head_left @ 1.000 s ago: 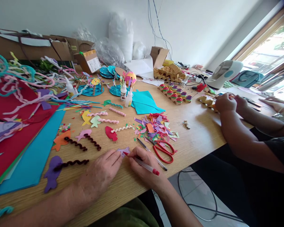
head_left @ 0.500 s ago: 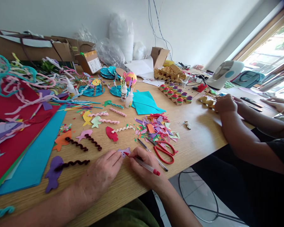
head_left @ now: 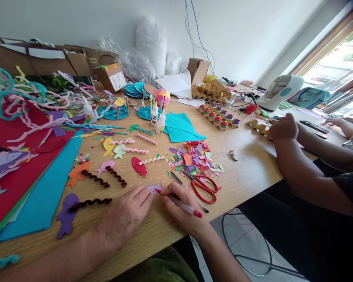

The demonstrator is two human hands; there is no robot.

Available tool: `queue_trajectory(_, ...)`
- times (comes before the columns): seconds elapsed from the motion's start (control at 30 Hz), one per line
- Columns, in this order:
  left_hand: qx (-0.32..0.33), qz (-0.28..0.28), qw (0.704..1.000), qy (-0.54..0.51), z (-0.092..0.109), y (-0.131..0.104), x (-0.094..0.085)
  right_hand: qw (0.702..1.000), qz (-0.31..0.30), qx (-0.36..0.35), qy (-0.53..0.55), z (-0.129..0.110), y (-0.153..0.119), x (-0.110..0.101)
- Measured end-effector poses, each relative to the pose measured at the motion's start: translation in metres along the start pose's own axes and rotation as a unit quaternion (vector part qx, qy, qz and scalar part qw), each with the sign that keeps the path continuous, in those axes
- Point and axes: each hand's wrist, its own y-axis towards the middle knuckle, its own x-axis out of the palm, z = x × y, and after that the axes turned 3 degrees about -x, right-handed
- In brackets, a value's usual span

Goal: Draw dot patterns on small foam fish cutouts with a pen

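A small light-purple paper fish (head_left: 155,189) lies on the wooden table in front of me, with dark dots on it. My left hand (head_left: 135,203) holds it down from the left, fingers together on its edge and the thumb hidden. My right hand (head_left: 179,203) is closed around a red felt-tip pen (head_left: 186,206), its tip touching the fish. Beside my right hand lie a grey pen (head_left: 179,179) and red-handled scissors (head_left: 205,188). To the left of my hands, a darker purple fish (head_left: 67,215) carries a twisted dark brown pipe cleaner (head_left: 94,203).
Paper scraps (head_left: 194,156) are heaped beyond the scissors. More paper fish, including a red one (head_left: 139,166), lie around. Glue bottles (head_left: 161,123) stand behind, near turquoise sheets (head_left: 181,127). Coloured sheets (head_left: 44,199) cover the left side. Another person's hand (head_left: 284,127) works at the right by egg cartons.
My right hand and the felt-tip pen have shifted very slightly to the right, the tip still on the fish. The other person's near hand has risen a little.
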Motion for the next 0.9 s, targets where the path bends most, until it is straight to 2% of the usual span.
queue_trajectory(0.17, -0.008, -0.007, 0.999, -0.037, -0.001, 0.001, 0.0, 0.995, 0.077, 0.042, 0.048, 0.002, -0.003, -0.002)
queue_trajectory(0.27, -0.036, -0.003, 0.995, -0.094, -0.003, 0.002, -0.001, 0.993, 0.115, 0.022, 0.035, 0.004, -0.006, -0.001)
queue_trajectory(0.37, -0.05, 0.016, 0.989, -0.137, -0.007, 0.004, -0.005, 0.992, 0.122, -0.028, -0.013, 0.005, -0.008, -0.003)
queue_trajectory(0.47, -0.049, 0.015, 0.988, -0.145, -0.014, 0.008, -0.012, 0.99, 0.103, -0.08, -0.048, 0.005, -0.009, -0.009)
queue_trajectory(0.6, -0.06, -0.007, 0.988, -0.14, -0.027, 0.012, -0.018, 0.994, 0.029, -0.099, -0.02, 0.002, -0.011, -0.026)
queue_trajectory(0.77, -0.083, -0.093, 0.984, -0.128, -0.03, 0.017, -0.02, 0.998, -0.035, -0.043, 0.012, -0.003, -0.011, -0.041)
queue_trajectory(0.9, -0.124, -0.169, 0.97, -0.121, -0.025, 0.021, -0.027, 0.996, -0.031, -0.017, -0.076, 0.003, -0.008, -0.039)
